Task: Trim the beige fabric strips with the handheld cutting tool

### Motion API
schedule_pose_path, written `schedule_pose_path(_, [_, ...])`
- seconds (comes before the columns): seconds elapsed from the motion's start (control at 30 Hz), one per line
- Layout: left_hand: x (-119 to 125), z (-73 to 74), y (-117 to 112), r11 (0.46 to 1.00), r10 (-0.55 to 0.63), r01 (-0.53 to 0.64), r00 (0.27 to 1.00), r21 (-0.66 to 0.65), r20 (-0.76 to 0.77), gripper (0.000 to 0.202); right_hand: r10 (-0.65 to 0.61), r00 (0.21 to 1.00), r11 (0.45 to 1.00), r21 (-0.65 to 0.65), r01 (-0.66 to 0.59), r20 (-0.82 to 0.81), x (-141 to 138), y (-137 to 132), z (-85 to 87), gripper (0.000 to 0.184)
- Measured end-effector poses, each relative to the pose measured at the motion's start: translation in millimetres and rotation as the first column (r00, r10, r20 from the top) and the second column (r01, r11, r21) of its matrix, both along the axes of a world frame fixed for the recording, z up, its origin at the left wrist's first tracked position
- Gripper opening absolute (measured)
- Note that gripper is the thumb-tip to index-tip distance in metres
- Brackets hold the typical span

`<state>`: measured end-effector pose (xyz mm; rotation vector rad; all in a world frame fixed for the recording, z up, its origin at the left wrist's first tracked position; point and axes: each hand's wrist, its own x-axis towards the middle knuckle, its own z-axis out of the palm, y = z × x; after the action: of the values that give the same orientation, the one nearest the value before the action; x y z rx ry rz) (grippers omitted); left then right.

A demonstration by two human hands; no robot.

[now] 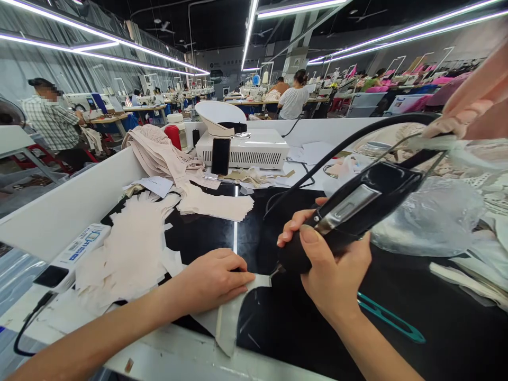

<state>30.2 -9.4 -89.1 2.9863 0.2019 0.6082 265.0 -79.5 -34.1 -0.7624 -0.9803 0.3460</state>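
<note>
Large sewing hall under long white light strips (248,32), with rows of work benches far back. One person in a checked shirt (51,124) seated at far left, another in a white top (293,101) in the middle distance, back turned.

Up close, a glossy black table (436,328) edged by a low white wall (75,203). At the back of the table, a white machine (244,148) with a slotted front, any lettering too small to read. A black phone (220,156) propped upright against it. On the left, a loose heap of pale beige fabric scraps (130,248). On the right, a crumpled clear plastic bag (428,217). By the left wall, a white box (81,244) with blue print, not legible.

Right hand (333,270) closed firmly around a black cutting tool (357,206), thumb on top beside a silver plate, fingers wrapped underneath. A thick black cable (357,137) arching from the rear of the tool. Tool tilted, tip pointing down and left, touching the upper edge of a fabric piece (228,323).

Fabric piece thin, off-white and curved, lying flat on the black table at the near edge, between the two hands.

Left hand (214,278) palm down, fingers straight and together, pressed flat on the piece, gripping nothing.

Just right of the right wrist, teal snips (391,317) flat on the table.
</note>
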Motion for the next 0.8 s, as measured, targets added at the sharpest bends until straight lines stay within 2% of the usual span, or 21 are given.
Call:
schedule_pose_path(0.33, [0.4, -6.1, -8.0, 0.997, 0.01, -0.013, 0.999, 0.08, 0.045, 0.032, -0.021, 1.0, 1.0, 0.008, 0.021, -0.014, 0.9, -3.1, -3.1, 0.061])
schedule_pose_path(0.53, [-1.3, -2.8, -8.5, 0.993, 0.003, -0.008, 0.999, 0.119, 0.039, 0.023, -0.032, 0.999, 0.999, -0.01, 0.032, -0.027, -0.6, -2.6, -1.7, 0.059])
schedule_pose_path(0.67, [-1.2, 1.2, -10.8, 0.991, 0.021, -0.021, 1.0, 0.134, -0.001, 0.03, -0.043, 0.998, 0.999, -0.034, 0.042, -0.043, -2.0, -4.8, -0.7, 0.056])
schedule_pose_path(0.8, [-0.4, 0.4, -12.6, 0.989, 0.027, -0.029, 1.0, 0.144, 0.013, 0.027, -0.047, 0.998, 0.998, -0.052, 0.044, -0.051, -1.6, -5.4, 0.9, 0.055])
